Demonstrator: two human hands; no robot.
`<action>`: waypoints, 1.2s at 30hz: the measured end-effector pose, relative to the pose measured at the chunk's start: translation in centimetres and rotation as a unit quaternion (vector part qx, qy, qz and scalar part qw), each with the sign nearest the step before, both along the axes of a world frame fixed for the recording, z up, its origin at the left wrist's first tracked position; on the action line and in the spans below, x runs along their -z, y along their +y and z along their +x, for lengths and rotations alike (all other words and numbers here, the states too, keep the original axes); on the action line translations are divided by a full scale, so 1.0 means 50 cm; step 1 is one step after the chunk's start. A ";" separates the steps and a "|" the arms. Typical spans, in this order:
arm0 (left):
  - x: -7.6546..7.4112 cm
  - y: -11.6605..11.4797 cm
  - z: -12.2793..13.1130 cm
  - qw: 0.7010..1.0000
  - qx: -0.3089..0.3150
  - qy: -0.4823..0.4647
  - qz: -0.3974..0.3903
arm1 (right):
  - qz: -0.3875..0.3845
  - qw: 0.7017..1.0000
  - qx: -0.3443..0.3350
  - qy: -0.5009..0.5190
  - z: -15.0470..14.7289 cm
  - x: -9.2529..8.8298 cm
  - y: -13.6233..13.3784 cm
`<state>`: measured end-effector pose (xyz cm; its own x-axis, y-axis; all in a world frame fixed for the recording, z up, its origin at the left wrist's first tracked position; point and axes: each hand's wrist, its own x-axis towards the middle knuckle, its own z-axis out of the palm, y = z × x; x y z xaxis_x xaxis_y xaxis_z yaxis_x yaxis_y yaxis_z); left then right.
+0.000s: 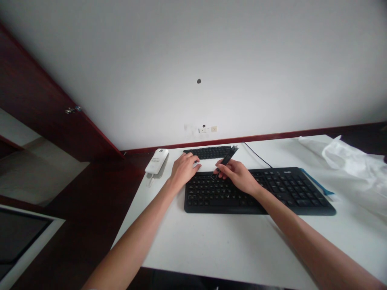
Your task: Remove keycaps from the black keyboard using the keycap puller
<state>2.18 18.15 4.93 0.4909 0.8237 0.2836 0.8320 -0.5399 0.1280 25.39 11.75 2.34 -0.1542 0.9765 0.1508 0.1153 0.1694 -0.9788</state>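
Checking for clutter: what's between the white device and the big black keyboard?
Head view: the left hand lies there, at the keyboard corner; otherwise bare table.

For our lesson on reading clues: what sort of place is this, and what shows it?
Probably an office or study room: a white desk set against a plain wall, a black keyboard with a second keyboard behind it, and a wall socket low on the wall.
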 end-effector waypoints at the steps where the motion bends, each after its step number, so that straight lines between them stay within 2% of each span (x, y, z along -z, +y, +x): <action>1: -0.004 -0.020 0.002 1.000 0.006 -0.014 0.000 | 0.001 1.000 0.001 0.001 0.000 0.001 0.000; 6: 0.002 -0.131 0.022 0.994 0.077 -0.078 -0.029 | 0.002 1.000 0.002 0.009 0.000 0.007 0.002; 9: 0.018 -0.174 0.041 0.987 0.129 -0.089 -0.044 | 0.001 1.000 0.007 0.010 0.000 0.011 0.003; 15: 0.030 -0.183 0.082 0.974 0.214 -0.060 -0.050 | 0.014 0.998 0.058 -0.020 0.008 0.009 0.006; 20: 0.042 -0.177 0.098 0.966 0.247 -0.046 -0.061 | 0.007 0.993 0.113 0.014 0.020 -0.016 -0.004; 25: 0.055 -0.195 0.098 0.964 0.259 -0.034 -0.047 | -0.013 0.984 0.167 0.057 0.039 -0.036 -0.082; 31: 0.054 -0.219 0.107 0.970 0.241 0.002 -0.037 | -0.021 0.958 0.279 0.066 0.031 0.004 -0.195; 36: 0.060 -0.228 0.112 0.973 0.228 0.023 -0.014 | -0.006 0.944 0.329 -0.004 -0.001 0.024 -0.242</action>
